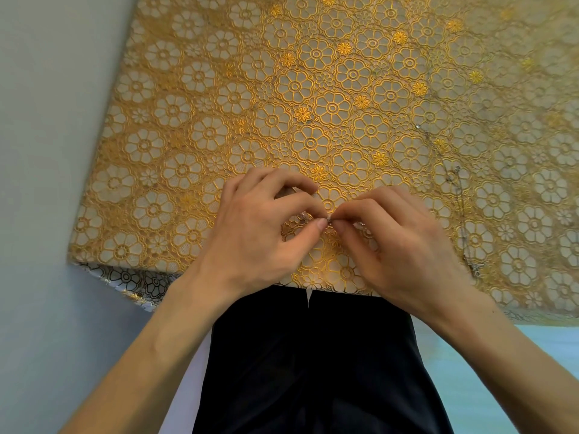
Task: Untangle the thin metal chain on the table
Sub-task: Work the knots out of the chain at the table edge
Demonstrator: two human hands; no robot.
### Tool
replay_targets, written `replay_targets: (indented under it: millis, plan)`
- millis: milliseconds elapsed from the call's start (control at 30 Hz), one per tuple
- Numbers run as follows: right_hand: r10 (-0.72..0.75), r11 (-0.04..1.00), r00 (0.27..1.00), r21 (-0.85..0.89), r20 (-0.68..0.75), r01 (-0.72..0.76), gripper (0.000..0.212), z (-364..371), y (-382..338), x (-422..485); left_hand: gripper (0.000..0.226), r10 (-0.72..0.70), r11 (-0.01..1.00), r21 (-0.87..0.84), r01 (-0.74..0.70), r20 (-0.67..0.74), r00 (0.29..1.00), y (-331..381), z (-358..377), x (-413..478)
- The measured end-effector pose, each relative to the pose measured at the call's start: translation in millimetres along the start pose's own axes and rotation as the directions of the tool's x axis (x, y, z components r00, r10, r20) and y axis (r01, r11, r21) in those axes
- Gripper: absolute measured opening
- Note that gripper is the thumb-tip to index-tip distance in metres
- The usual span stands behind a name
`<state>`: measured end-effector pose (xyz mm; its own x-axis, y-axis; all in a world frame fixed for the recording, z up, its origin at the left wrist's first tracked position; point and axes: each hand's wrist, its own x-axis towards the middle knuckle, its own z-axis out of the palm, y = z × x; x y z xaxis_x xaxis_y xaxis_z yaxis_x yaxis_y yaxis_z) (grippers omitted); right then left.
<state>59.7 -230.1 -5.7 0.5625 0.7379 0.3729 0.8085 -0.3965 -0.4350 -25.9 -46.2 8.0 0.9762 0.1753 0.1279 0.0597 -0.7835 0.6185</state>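
view: one head cam, wide-angle
facing: forward and steeply down onto table
range: close; left hand, right hand mid-frame at near edge
bottom: wearer's dark lap, nearest the lens

Thin silver chain, seemingly bunched small, pinched between left hand and right hand.

Wide flat tablecloth ahead, thin chain strewn along its right side, table edge at left
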Motion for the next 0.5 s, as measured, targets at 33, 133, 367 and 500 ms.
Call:
replay_targets:
  millis: [33,133,367,500]
  plan:
    - [0.005,1.000,1.000,0.005,-0.002,-0.005,0.017,0.8,-0.5,-0.2,0.014,0.000,1.000,-0.001,0.000,0.000,1.000,0.1,-0.1,0.2]
    - [0.017,1.000,1.000,0.012,-0.003,-0.017,0.016,0.9,-2.4,-0.6,0.013,0.000,1.000,-0.002,0.000,0.001,1.000,1.0,-0.4,0.8]
    - [0.057,0.997,0.998,0.044,0.019,-0.058,0.018,4.8,-6.1,-0.8,0.014,-0.008,1.000,0.000,0.008,0.005,1.000,1.6,-0.2,-0.2]
    - [0.083,0.994,0.996,0.077,0.014,-0.084,0.016,4.1,-7.8,-1.2,0.020,-0.035,0.999,-0.042,0.033,-0.033,0.999,4.1,-1.2,-2.8]
